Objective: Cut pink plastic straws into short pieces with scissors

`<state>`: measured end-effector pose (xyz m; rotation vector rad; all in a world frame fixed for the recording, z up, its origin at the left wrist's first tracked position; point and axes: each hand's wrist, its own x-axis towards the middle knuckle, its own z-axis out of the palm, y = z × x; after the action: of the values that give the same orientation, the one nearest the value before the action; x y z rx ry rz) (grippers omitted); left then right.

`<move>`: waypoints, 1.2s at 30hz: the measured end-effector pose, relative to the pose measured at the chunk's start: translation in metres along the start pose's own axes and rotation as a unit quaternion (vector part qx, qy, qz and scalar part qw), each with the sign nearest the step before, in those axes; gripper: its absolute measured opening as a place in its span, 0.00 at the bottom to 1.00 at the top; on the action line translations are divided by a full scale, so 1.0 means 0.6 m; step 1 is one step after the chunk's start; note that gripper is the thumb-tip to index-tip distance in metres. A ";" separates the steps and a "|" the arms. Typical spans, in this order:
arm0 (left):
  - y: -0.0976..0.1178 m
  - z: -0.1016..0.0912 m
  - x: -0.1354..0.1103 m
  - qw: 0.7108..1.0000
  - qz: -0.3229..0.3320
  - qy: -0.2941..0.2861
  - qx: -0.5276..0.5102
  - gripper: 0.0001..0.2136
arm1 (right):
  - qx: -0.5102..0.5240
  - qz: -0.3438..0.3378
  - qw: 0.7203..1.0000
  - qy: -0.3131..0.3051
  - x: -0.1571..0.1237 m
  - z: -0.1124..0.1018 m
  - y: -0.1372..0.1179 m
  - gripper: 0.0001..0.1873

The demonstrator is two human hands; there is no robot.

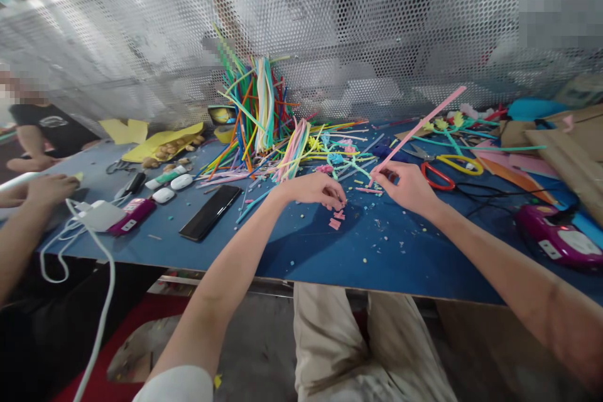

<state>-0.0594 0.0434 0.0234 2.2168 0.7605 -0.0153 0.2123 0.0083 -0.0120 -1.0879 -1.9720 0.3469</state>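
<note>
1. Closest: small pink pieces (pixel 335 223) on the blue table (pixel 325 267), just below the left hand (pixel 323 190).
2. It's curled, nearly closed; honestly can't tell if it's gripping anything.
3. Right hand (pixel 402 183) has the pink strip (pixel 426 120) pinched by its near end, long axis slanting away and rightward.

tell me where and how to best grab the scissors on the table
Probably by the far end of the yellow handle, coming down from above on the right. The scissors lie with loops spread rightward and blades pointing left, away from that grip. The red handle sits close beside the right hand, which would likely crowd a hold there.
</note>
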 end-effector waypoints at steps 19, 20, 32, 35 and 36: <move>0.007 0.019 0.016 0.996 0.038 0.076 0.016 0.06 | -0.007 -0.009 1.000 0.002 -0.001 0.003 0.004 0.14; 0.006 0.020 0.019 0.994 0.046 0.099 0.018 0.07 | -0.005 -0.009 1.000 0.001 -0.001 0.002 0.003 0.13; -0.002 0.073 0.068 0.959 0.069 0.241 -0.136 0.14 | 0.123 0.071 0.990 -0.007 0.003 0.018 -0.004 0.14; -0.003 0.081 0.075 0.948 0.072 0.235 -0.203 0.16 | 0.153 0.086 0.984 -0.003 0.003 0.022 -0.006 0.13; -0.003 0.082 0.076 0.946 0.067 0.236 -0.214 0.16 | 0.157 0.091 0.983 -0.004 0.002 0.022 -0.006 0.14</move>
<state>-0.0121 0.0342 -0.0233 1.8567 0.7726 0.7054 0.1992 0.0091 -0.0173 -1.0612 -1.7542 0.7351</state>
